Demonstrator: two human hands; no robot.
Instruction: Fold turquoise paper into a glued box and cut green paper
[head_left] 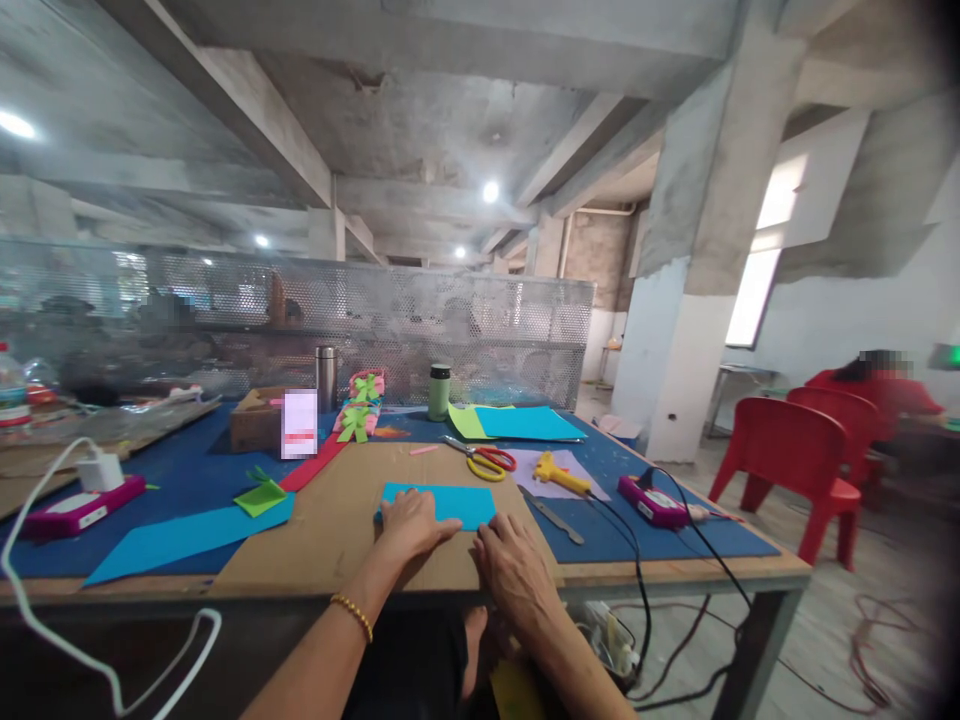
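Note:
A folded-looking strip of blue paper [465, 505] lies on a brown cardboard sheet [330, 535] in front of me. My left hand [411, 522] rests on its left part, fingers laid over the paper and thumb stretched out to the right. At the right end of the strip, my right hand [514, 560] has its fingers curled together at the near corner; the fingertips are partly hidden. Beyond the paper, scissors [487, 462] with red and yellow handles lie part open. A yellow glue gun [561, 474] sits on a lilac sheet [525, 485], with a metal blade-like tool [556, 520] nearby.
Blue paper [532, 423] lies at the back by a green flask [439, 393]. Decorated pink-and-green pieces [361, 410], a steel flask [326, 378] and a box [255, 422] stand left. Purple power strips [651, 502] have trailing cables. A person in red sits far right behind red chairs [784, 470].

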